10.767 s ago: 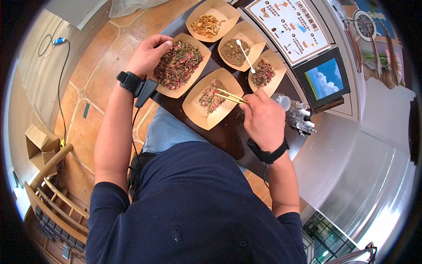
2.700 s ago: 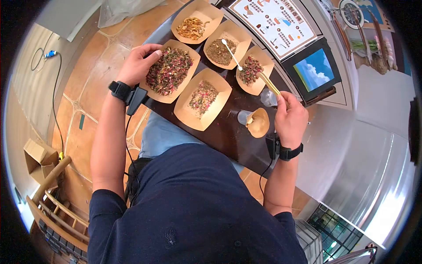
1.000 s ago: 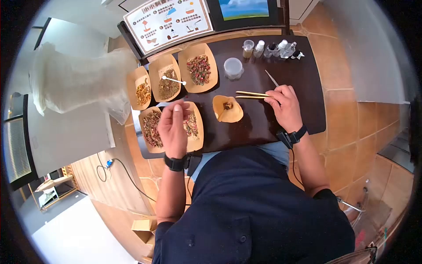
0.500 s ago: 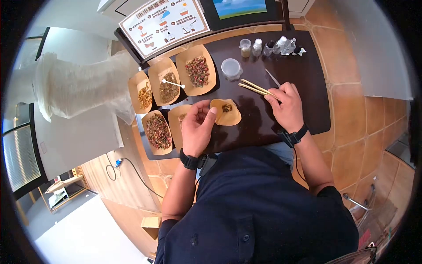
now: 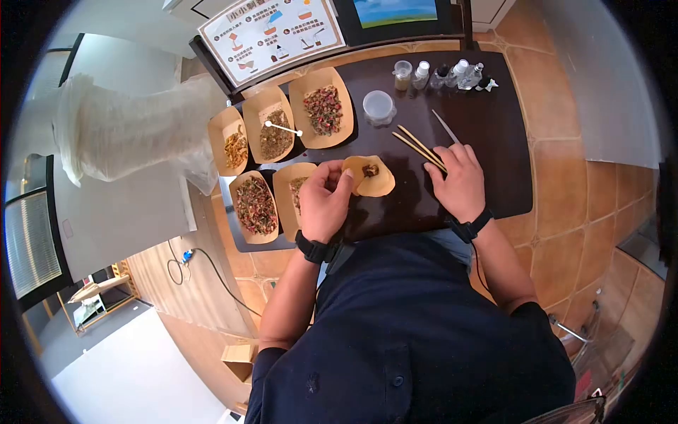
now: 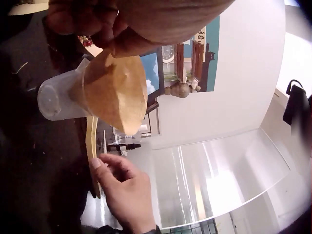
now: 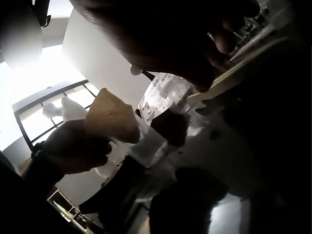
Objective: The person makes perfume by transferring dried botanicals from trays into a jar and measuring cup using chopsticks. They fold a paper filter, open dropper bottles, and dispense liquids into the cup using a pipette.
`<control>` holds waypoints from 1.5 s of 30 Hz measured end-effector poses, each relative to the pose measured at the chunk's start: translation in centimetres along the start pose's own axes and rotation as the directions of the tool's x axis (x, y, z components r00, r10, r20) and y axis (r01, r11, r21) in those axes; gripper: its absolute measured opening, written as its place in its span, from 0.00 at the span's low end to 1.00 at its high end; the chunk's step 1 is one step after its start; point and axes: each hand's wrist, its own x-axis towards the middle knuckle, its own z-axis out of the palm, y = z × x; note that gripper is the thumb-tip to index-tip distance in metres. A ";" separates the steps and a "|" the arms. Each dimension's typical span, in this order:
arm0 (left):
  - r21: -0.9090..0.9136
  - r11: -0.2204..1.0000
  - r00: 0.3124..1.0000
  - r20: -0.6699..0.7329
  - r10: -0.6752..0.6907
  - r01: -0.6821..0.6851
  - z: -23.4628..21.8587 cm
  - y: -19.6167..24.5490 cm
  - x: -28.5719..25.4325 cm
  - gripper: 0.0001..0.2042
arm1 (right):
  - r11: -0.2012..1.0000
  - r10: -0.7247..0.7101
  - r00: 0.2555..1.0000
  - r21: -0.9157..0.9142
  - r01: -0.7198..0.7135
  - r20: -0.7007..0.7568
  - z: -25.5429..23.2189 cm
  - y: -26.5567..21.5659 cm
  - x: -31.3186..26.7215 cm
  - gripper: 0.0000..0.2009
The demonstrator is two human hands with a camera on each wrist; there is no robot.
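Note:
In the head view my left hand (image 5: 325, 208) pinches the near left rim of a brown paper filter cone (image 5: 376, 186) with thumb and forefinger. Small dark plant bits (image 5: 370, 170) lie inside the cone. The left wrist view shows its narrow end seated in a frosted plastic cup (image 6: 58, 100) on the dark table. To the right, my right hand (image 5: 460, 185) holds the rear ends of a pair of wooden chopsticks (image 5: 417, 147) between thumb and fingers, the sticks low over the tabletop. A thin pointed metal tool (image 5: 445, 127) lies just beyond that hand.
Several paper trays of dried petals and herbs (image 5: 257, 206) stand on the left, one with a white double-ended spoon (image 5: 284, 128) across it. A lidded clear tub (image 5: 379, 108) and several small bottles (image 5: 459, 74) stand farther back. An instruction card (image 5: 272, 35) leans behind.
The left hand has moved off the petal tray on the left and taken the cone's rim. The right hand has brought the chopsticks from the petal tray down to the tabletop and turned them.

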 end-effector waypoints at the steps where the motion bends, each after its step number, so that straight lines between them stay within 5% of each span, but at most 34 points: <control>1: -0.002 1.000 1.000 -0.003 0.001 -0.001 -0.1 -0.2 0.1 0.13 | 0.999 -0.029 0.999 0.030 0.030 -0.029 -0.4 -0.7 0.2 0.15; 2: 0.003 1.000 1.000 0.003 -0.011 0.011 -0.2 -0.2 0.1 0.12 | 0.999 -0.031 0.999 0.028 0.031 -0.028 -0.7 -1.5 0.3 0.15; 4: 0.004 1.000 1.000 0.011 -0.021 0.021 -0.2 0.3 0.0 0.11 | 0.926 -0.022 0.997 0.378 -0.007 0.074 -1.3 -3.2 0.5 0.21; 8: -0.174 0.982 0.997 0.028 -0.068 0.072 -0.2 1.5 -0.2 0.10 | 0.809 0.001 0.980 0.576 -0.119 0.201 -1.5 -6.2 0.6 0.38; 12: -0.288 0.956 0.999 0.037 -0.040 0.049 -0.2 0.9 0.1 0.09 | 0.821 -0.107 0.970 0.569 -0.037 0.219 -0.7 -7.2 1.1 0.36; 16: -0.279 0.954 0.993 0.068 -0.093 0.108 -0.4 0.6 -0.1 0.09 | 0.803 -0.013 0.976 0.584 -0.120 0.219 -0.6 -7.9 1.2 0.33; 18: -0.275 0.954 0.992 0.080 -0.096 0.115 -0.6 0.5 -0.1 0.09 | 0.834 -0.118 0.980 0.551 0.011 0.158 -0.3 -7.7 1.4 0.31; 22: -0.314 0.946 0.996 0.058 -0.067 0.082 -0.4 0.2 0.1 0.09 | 0.838 -0.059 0.970 0.540 -0.081 0.236 -1.6 -8.3 1.8 0.31; 28: -0.340 0.934 0.990 0.117 -0.073 0.109 -0.8 0.1 0.2 0.11 | 0.877 -0.179 0.978 0.468 0.110 0.105 0.0 -7.1 1.3 0.13; 30: -0.181 0.983 0.994 0.108 -0.022 0.042 -0.5 0.4 0.0 0.13 | 0.862 -0.155 0.983 0.499 0.088 0.095 -0.1 -7.4 1.5 0.07; 35: -0.048 0.997 0.983 0.172 -0.057 0.066 -0.5 0.8 -0.3 0.12 | 0.857 -0.215 0.976 0.484 0.176 0.026 0.5 -7.5 1.3 0.08; 37: -0.169 0.985 0.998 0.056 0.028 -0.018 0.0 0.7 -0.2 0.09 | 0.861 -0.218 0.976 0.473 0.186 0.015 0.5 -7.6 1.3 0.08; 45: -0.207 0.978 0.992 0.123 -0.012 0.038 -0.4 0.2 -0.2 0.15 | 0.870 -0.201 0.980 0.460 0.177 0.003 0.8 -7.4 1.0 0.08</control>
